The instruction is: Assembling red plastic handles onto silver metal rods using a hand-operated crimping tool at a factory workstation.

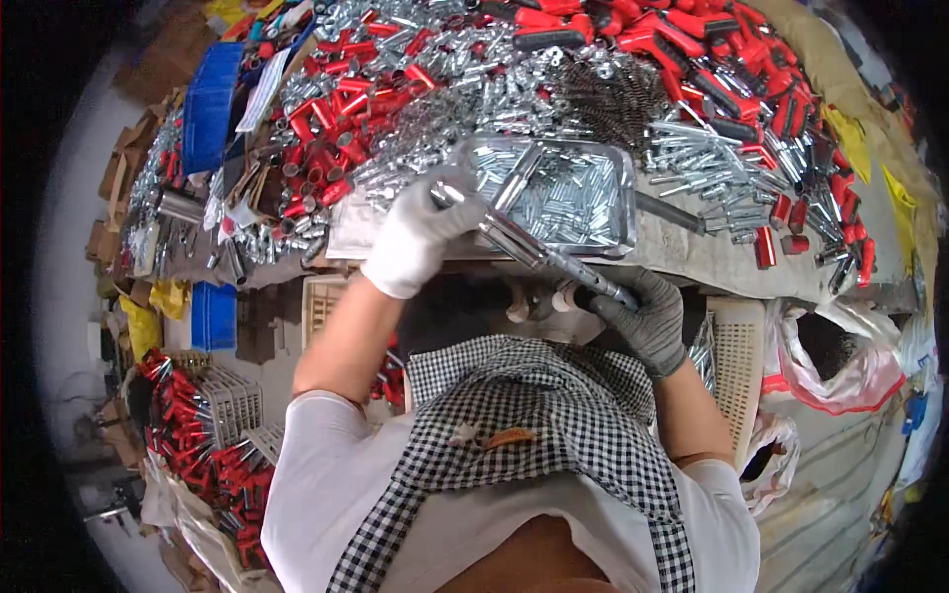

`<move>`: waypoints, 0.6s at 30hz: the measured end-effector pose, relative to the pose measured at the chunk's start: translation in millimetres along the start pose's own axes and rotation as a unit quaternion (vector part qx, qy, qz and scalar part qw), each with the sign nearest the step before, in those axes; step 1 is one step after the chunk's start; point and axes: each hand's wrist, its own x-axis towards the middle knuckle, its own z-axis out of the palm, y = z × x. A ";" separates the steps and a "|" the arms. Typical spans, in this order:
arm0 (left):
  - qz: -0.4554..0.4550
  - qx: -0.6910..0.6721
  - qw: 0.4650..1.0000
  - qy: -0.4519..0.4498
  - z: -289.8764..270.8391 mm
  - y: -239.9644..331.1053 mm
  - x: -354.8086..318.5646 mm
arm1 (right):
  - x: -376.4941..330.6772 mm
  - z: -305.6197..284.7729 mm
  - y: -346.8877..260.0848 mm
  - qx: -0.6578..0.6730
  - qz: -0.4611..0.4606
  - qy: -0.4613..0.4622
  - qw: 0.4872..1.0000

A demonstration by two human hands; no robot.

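Note:
A long silver metal tube assembly [534, 251] slants down to the right between my two hands, over the front edge of the bench. My left hand [420, 229], in a white glove, is closed round its upper left part, with a shiny end showing between the fingers. At the lower right end my right hand [645, 314], in a dark grey glove, grips it near the tip. Just beyond, a metal tray [625, 203] holds many small silver pins [568, 193]. Another silver tube [518, 178] rests in the tray.
Small silver parts [474, 74] and red sleeves [321, 163] heap the bench, with dark springs [603, 99] behind the tray. Red-handled parts [682, 35] and silver rods [692, 163] lie right. A blue bin [211, 109] stands left; white plastic baskets [735, 356] sit below.

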 end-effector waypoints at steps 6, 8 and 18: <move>-0.048 -0.238 0.969 0.039 13.0 -26.1 -34.1 | 5.0 4.5 -20.5 0.000 -0.008 -0.030 1.000; -0.051 -0.248 0.966 0.051 12.8 -29.4 -40.0 | 7.0 5.3 -23.7 -0.006 -0.030 -0.045 0.999; -0.058 0.009 0.974 -0.219 8.1 -17.0 -39.9 | 0.3 28.2 -4.6 0.016 -0.063 -0.099 0.993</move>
